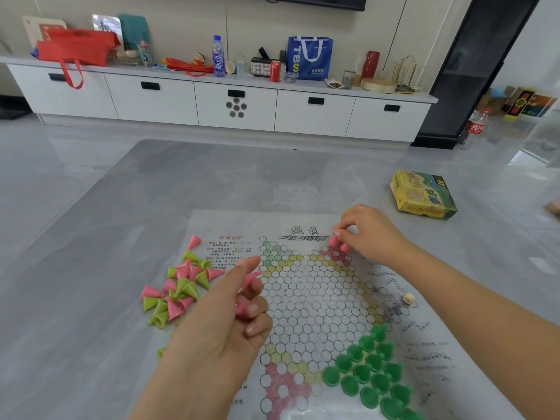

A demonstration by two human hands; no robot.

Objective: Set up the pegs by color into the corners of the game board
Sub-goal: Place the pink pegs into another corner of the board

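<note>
Pink pegs [247, 294] are held in the curled left hand [218, 322]; another pink peg [334, 240] is pinched by the right hand [368, 231] at the board's [315, 298] 1 o'clock corner.

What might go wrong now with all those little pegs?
The left hand holds several pink pegs loosely over the board; one might slip out and roll. The right hand is setting pink ones close together in the far corner, so a finger may tip a neighbour. An arm could also bump the green pegs already standing in the near corner.
</note>
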